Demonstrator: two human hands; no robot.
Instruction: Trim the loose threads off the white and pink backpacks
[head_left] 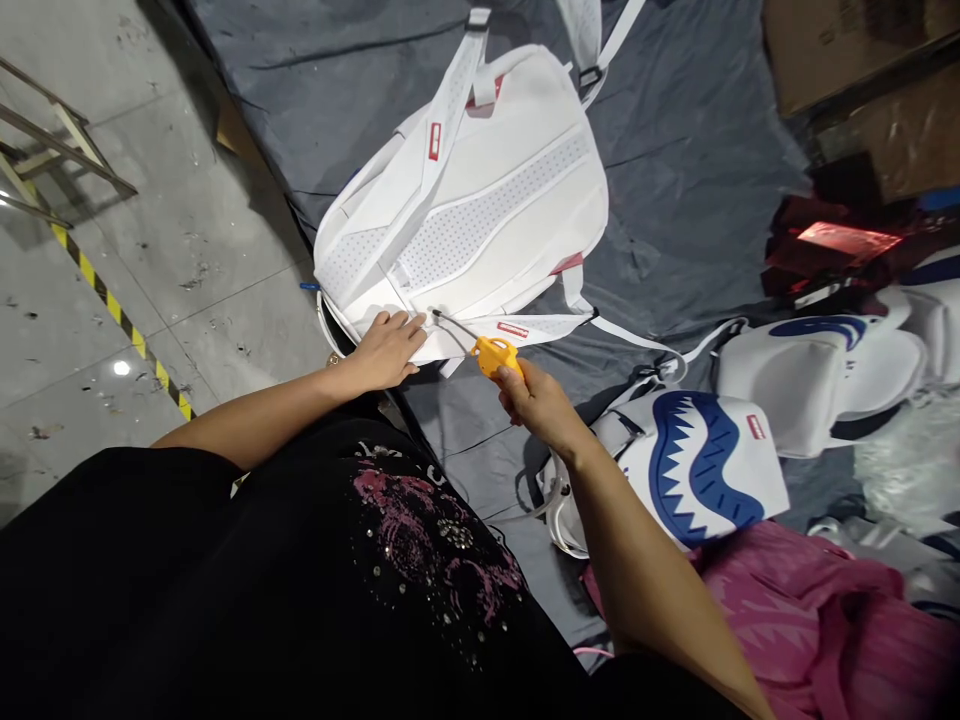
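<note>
Only one yellow tool (495,354) in right hand (534,398)

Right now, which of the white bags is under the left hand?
The bag at top centre, straps facing up: the left hand rests on its lower end. The other white bags lie farther right.

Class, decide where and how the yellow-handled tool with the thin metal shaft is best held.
Probably by its broad yellow handle, approached from the picture's lower right, where the right hand grips it. The handle is wider than the slim metal shaft, which points up-left toward the white fabric backpack.
</note>
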